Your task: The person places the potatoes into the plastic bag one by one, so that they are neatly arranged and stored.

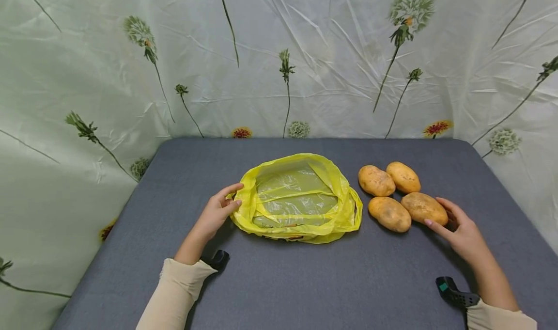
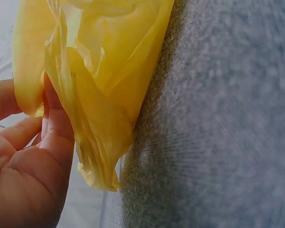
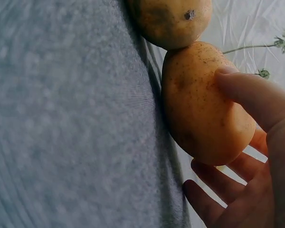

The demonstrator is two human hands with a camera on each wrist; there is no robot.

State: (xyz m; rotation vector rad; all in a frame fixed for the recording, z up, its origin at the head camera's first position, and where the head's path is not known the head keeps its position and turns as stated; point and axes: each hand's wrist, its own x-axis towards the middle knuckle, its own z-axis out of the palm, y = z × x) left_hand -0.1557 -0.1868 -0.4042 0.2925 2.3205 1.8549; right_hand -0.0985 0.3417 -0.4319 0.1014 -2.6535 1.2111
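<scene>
A yellow plastic bag [image 1: 248, 209] lies on the grey table with its mouth spread wide, showing its inside. My left hand [image 1: 216, 212] pinches the bag's left rim; in the left wrist view the bag's edge [image 2: 61, 61] passes between thumb and fingers. On the right, my right hand [image 1: 463, 230] grips the nearest potato [image 1: 424, 209], the thumb on its front side and the fingers around its right end. The right wrist view shows this potato [image 3: 199, 104] low against the tabletop, touching another potato [image 3: 173, 19].
Other potatoes sit grouped beside it: one in front left [image 1: 390, 214], one behind left [image 1: 377, 180] and one at the back [image 1: 403, 177]. The table [image 1: 331, 286] ends at a curtain [image 1: 340, 78] printed with flowers. Dark devices [image 1: 455, 293] are strapped at both wrists.
</scene>
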